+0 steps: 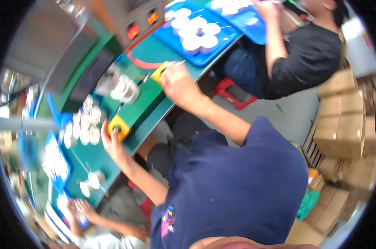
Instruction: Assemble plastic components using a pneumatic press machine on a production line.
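My left hand (113, 145) is at a yellow button box (120, 128) on the near end of a green machine base (144, 108). Its thumb lies on the black button, and its fingers curl along the box's side. My right hand (179, 83) closes over a second yellow button box (158, 74) at the base's other end; blur hides its fingertips in part. Between and beyond the hands, a white spool-like part (125, 89) sits at the machine. Left of it, several white spools (87, 128) stand grouped on the green bench.
Blue trays (202, 61) of white spools lie at the upper right, beside a person in a black shirt (308, 58). Two loose spools (90, 182) and another person's hands (78, 209) are at lower left. A red stool (233, 94) and stacked cartons (341, 120) stand right.
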The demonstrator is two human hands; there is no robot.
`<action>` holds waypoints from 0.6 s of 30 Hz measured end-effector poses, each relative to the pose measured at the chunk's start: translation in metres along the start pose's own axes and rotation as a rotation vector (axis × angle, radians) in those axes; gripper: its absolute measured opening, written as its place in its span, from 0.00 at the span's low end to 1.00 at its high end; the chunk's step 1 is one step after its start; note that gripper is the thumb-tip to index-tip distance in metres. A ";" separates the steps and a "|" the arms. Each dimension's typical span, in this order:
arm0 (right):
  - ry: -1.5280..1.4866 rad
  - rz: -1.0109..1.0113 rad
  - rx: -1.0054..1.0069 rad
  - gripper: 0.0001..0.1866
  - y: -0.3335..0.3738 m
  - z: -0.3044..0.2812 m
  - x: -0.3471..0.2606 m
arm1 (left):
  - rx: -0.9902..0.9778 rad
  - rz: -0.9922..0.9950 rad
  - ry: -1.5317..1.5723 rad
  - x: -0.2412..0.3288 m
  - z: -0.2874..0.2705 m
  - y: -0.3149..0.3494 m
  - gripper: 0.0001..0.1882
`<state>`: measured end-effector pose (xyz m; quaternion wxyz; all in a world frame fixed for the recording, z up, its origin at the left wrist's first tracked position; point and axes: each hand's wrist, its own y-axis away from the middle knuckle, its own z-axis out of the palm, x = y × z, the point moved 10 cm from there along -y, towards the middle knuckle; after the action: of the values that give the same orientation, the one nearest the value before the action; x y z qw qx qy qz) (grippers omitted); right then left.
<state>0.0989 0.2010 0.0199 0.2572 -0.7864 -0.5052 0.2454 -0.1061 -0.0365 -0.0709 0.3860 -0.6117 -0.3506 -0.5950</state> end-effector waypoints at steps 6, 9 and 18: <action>-0.314 0.266 0.047 0.11 0.007 -0.001 0.012 | 0.038 -0.047 -0.049 -0.004 0.000 -0.003 0.24; -0.390 0.361 0.144 0.12 0.014 -0.010 0.028 | 0.060 0.043 -0.037 0.008 0.023 0.001 0.24; -0.758 0.280 0.194 0.05 0.015 -0.030 -0.026 | 0.239 0.016 -0.065 0.000 0.001 0.071 0.28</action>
<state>0.1185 0.1670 0.0356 0.0899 -0.6734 -0.4268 0.5969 -0.0429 -0.0678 -0.0751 0.4494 -0.5831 -0.4265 -0.5255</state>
